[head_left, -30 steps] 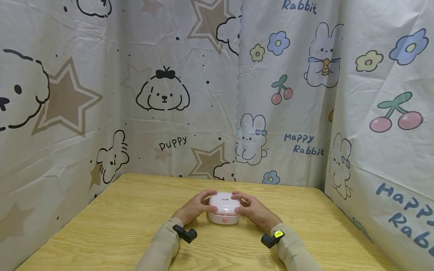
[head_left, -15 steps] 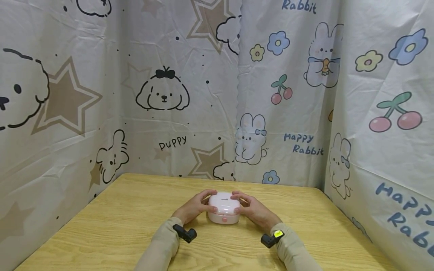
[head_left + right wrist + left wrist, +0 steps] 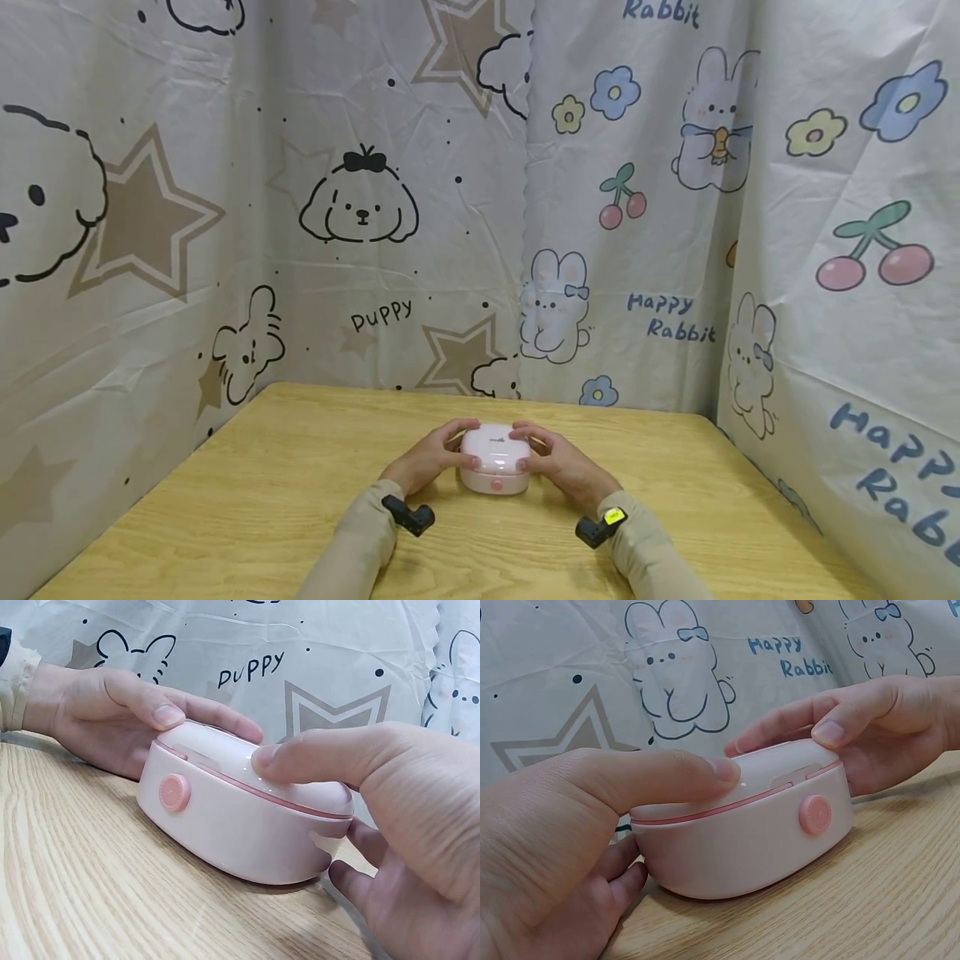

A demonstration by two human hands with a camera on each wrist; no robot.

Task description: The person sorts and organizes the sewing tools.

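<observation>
A small, rounded, pale pink case [image 3: 495,482] sits on the wooden table, its glossy white-pink lid [image 3: 497,452] down on the base. A round pink knob [image 3: 815,815] marks the front, and a pink seam runs under the lid. From the left side my left hand [image 3: 427,457] grips the case, thumb on the lid's front part and fingers around the side and back. My right hand [image 3: 564,463] holds the opposite side the same way, its thumb [image 3: 289,761] lying on the lid. Some fingertips are hidden behind the case.
The light wood table [image 3: 262,500] spreads out around the case. Printed curtains [image 3: 360,275] with puppies, stars and rabbits hang along its back and sides. Each wrist wears a small black camera [image 3: 408,516] over a beige sleeve.
The pink seam under the lid's front edge, plain a second ago, looks thinner in the head view now. Both hands have kept their places on the case.
</observation>
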